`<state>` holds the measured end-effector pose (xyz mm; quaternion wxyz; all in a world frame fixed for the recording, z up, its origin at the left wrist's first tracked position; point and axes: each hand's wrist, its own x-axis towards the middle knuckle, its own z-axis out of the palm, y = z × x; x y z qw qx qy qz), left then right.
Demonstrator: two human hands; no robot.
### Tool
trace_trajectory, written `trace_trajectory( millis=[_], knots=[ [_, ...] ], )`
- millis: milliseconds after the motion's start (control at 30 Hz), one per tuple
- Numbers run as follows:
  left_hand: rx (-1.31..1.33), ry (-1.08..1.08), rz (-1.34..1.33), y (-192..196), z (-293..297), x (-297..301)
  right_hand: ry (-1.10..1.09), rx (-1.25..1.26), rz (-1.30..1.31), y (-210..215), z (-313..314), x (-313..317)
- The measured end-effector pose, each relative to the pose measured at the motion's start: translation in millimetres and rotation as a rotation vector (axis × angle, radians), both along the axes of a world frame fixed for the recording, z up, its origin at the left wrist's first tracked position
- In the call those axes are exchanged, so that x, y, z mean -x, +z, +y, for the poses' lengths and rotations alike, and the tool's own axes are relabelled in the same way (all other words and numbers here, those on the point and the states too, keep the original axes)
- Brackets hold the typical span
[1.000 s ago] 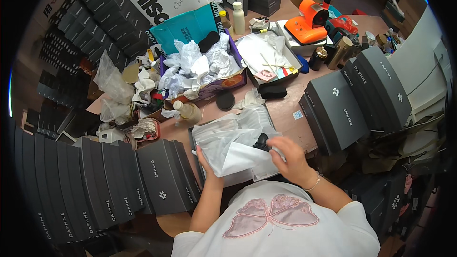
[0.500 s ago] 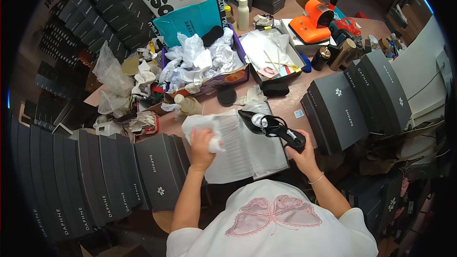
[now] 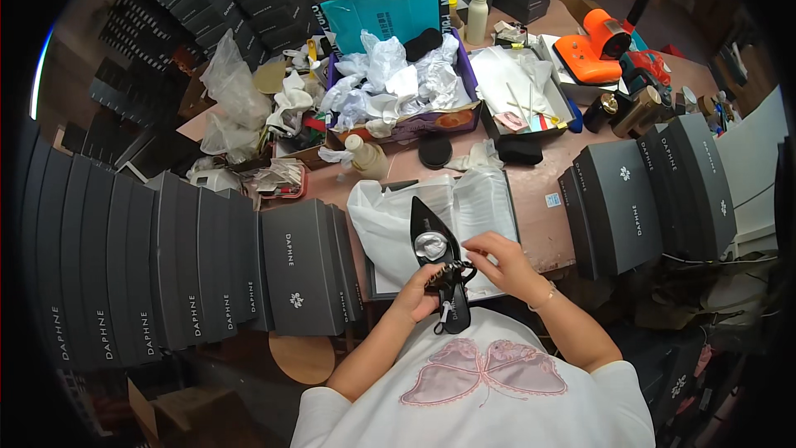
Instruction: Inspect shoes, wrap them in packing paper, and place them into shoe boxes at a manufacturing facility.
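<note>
I hold a black pointed shoe (image 3: 437, 257) over an open shoe box (image 3: 448, 232) lined with white tissue paper. A wad of white paper fills the shoe's toe opening. My left hand (image 3: 417, 292) grips the shoe by its heel end. My right hand (image 3: 497, 259) pinches the strap and buckle at the shoe's middle. The shoe's tip points away from me, toward the table's middle.
Dark grey shoe boxes (image 3: 207, 270) stand in rows at left, and more shoe boxes (image 3: 638, 199) at right. A purple tray of crumpled white paper (image 3: 398, 87), a round black lid (image 3: 434, 149), a small bottle (image 3: 365, 156) and an orange tool (image 3: 599, 46) lie behind.
The shoe came out of the wrapping, and I turned it toe-forward over the box. My left hand dropped the paper wad and took the heel; my right hand shifted to the strap.
</note>
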<state>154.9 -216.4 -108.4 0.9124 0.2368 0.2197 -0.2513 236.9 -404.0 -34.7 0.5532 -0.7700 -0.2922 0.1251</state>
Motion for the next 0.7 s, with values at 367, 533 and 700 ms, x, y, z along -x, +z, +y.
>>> trace_trajectory(
  millis=[367, 533, 700],
  knots=[
    [-0.348, 0.090, -0.040, -20, -33, 22, 0.083, 0.222, -0.161, -68, 24, -12],
    [-0.299, 0.080, 0.092, -6, -9, 22, -0.220, 0.123, 0.019, -51, -8, -30],
    [-0.326, 0.084, 0.011, 6, -37, 29, -0.031, 0.409, -0.492, -74, 32, -34]
  ],
)
